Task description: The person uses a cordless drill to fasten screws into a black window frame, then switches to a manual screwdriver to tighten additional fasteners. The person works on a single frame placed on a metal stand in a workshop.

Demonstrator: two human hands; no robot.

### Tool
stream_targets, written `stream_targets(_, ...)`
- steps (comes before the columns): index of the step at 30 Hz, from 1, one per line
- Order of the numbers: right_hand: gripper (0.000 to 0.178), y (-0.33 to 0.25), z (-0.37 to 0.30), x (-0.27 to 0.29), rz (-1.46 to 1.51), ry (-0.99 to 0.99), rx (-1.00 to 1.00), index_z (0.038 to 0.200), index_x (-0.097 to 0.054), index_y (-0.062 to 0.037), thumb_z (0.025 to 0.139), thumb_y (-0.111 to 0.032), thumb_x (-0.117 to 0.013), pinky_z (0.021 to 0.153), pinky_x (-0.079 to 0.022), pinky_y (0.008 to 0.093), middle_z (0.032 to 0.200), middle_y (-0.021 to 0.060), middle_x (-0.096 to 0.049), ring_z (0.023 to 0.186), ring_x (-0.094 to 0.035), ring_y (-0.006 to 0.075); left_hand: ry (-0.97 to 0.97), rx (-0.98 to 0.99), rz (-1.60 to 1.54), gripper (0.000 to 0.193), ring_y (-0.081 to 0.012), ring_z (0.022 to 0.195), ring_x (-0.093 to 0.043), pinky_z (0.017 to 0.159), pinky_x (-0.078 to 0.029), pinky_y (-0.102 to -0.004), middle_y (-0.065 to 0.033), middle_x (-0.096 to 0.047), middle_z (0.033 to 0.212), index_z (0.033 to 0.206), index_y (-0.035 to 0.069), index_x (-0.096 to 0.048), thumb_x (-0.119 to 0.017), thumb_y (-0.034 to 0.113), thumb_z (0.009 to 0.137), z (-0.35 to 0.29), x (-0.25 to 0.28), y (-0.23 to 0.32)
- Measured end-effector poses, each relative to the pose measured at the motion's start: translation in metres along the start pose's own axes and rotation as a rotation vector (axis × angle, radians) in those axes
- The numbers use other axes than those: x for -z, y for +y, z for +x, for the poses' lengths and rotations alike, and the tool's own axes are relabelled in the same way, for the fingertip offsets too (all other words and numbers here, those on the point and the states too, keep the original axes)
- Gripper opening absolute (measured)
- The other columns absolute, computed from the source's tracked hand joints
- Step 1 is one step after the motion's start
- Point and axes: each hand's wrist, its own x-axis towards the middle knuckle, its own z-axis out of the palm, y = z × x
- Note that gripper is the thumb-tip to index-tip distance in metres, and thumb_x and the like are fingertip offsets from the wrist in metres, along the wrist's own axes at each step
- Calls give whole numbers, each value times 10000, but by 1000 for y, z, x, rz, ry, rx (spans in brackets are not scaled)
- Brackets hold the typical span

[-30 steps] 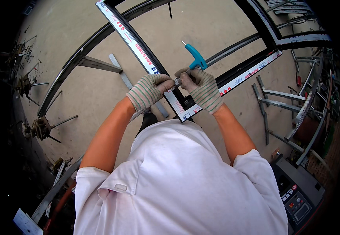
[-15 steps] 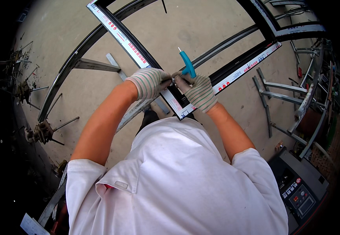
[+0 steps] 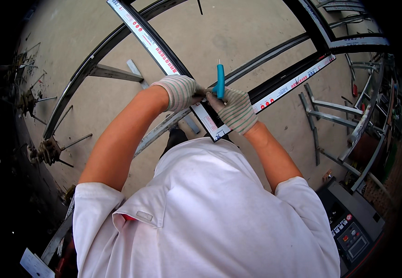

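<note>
Both of my hands wear pale striped knit gloves with dark fingertips and meet over the near corner of a black window frame [image 3: 159, 55], covered in white printed film. My right hand [image 3: 235, 110] is closed round a hex key with a teal handle [image 3: 220, 81]; a thin metal tip sticks up from the handle's far end. My left hand [image 3: 180, 92] rests over the frame's left bar, fingers pinched together against the right hand's fingertips. Whatever lies between those fingertips is too small and covered to make out.
Metal rails [image 3: 99, 46] run beneath the window frame. Another filmed frame [image 3: 358, 41] joins at the far right. Metal racks [image 3: 335, 111] stand on the right, above a dark machine with a control panel [image 3: 353, 241]. Spoked metal stands [image 3: 48, 153] are at left.
The teal handle has turned from leaning left to nearly upright, its tip shifting right. My hands stay at the same corner, and the view has shifted slightly.
</note>
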Motion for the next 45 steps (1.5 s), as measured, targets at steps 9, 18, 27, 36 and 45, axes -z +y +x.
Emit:
stream_targets(9, 212, -3, -3, -1, 7, -54, -26, 993, -719, -10, 956, -211, -662, 723, -537, 439, 857, 187, -687, 797, -672, 363, -1, 3, -19, 285, -333, 878, -701, 796, -548, -381, -146, -744, 981, 1221, 184, -730, -650, 222, 950, -2, 0, -3)
stream_targets(18, 169, 9, -4, -8, -117, -39, 231, 1005, -706, -19, 933, -170, -678, 727, -541, 440, 880, 186, -685, 805, -669, 368, -32, 11, -51, 329, -320, 890, -705, 815, -545, -384, -139, -752, 993, 1249, 191, -715, -663, 254, 931, -5, 3, -7)
stream_targets(27, 145, -4, -1, -6, -14, -69, 5, 934, -705, -10, 937, -148, -660, 715, -546, 445, 871, 191, -682, 801, -666, 383, -64, 1, -105, 352, -302, 916, -711, 849, -543, -371, -132, -754, 1018, 1259, 163, -712, -648, 209, 916, -3, 5, -10)
stream_targets(36, 161, 0, -3, -11, -70, -67, 7, 1036, -682, -32, 960, -167, -641, 732, -554, 435, 904, 204, -695, 828, -679, 388, -154, 19, -141, 389, -293, 985, -707, 903, -531, -366, -148, -749, 1079, 1264, 103, -702, -589, 135, 892, 10, 6, -15)
stream_targets(45, 136, 5, -11, -13, 42, -51, 89, 1072, -668, -46, 970, -127, -628, 782, -568, 409, 949, 187, -709, 876, -699, 358, -91, -13, -146, 361, -297, 979, -707, 895, -530, -367, -147, -750, 1058, 1226, 85, -714, -584, 143, 895, 6, 5, -16)
